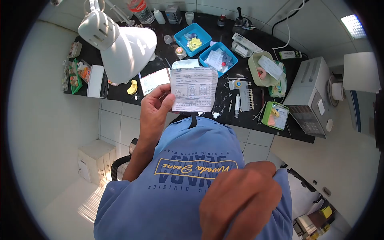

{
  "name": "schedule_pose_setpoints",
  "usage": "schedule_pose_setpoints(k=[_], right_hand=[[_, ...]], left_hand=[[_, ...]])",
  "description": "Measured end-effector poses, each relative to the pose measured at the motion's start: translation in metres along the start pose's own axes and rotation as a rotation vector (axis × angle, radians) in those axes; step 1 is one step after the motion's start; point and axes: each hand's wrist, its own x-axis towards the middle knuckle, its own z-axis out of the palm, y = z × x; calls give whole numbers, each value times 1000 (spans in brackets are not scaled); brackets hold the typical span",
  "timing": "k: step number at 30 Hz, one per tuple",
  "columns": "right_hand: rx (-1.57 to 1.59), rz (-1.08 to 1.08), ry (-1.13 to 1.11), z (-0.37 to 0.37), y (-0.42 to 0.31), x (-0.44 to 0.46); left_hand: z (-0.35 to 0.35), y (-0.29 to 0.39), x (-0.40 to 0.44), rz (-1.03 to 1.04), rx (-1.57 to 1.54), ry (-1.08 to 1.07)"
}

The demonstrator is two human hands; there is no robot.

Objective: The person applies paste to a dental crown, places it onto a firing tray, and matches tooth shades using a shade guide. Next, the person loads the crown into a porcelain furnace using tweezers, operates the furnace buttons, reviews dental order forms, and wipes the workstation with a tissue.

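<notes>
My left hand [158, 104] pinches the left edge of a paper form [195, 90], thumb in front. Printed lines, small dental diagrams and handwriting show on the form, held up over the front edge of the black worktop [252, 128]. Close to the camera, my right hand [242, 196] is raised before my chest with its fingers curled; whatever may be inside them is hidden. Just behind the form lie a notepad [154, 81] and a blue tray [233, 60] with a paper and small pieces in it. A yellow dental cast [132, 87] lies to the left.
A white desk lamp [128, 52] leans over the left side. Another blue tray [206, 36] stands at the back. On the right are a syringe [237, 106], a shade guide [246, 98], a green tray [286, 116], a beige tub [253, 68] and a metal oven-like unit [306, 94].
</notes>
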Motion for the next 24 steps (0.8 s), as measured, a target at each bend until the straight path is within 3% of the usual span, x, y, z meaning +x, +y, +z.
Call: schedule_pose_setpoints(k=[2, 6, 8, 9, 14, 18, 24], right_hand=[[112, 19, -219, -5, -5, 8], [-14, 106, -85, -4, -14, 4], [-330, 259, -301, -21, -14, 5], [-348, 250, -293, -22, -12, 0], [-679, 564, -76, -34, 0, -34], [-895, 585, 121, -43, -3, -61], [-1279, 531, 457, -46, -6, -81]], left_hand=[[-2, -7, 4, -31, -19, 90], [-10, -30, 18, -59, -89, 129], [-20, -48, 34, -89, -76, 86], [-19, -51, 44, -69, -72, 129], [-30, -76, 105, 89, -39, 265], [-20, -84, 149, 194, 46, 325], [-17, -105, 213, 159, 124, 276]])
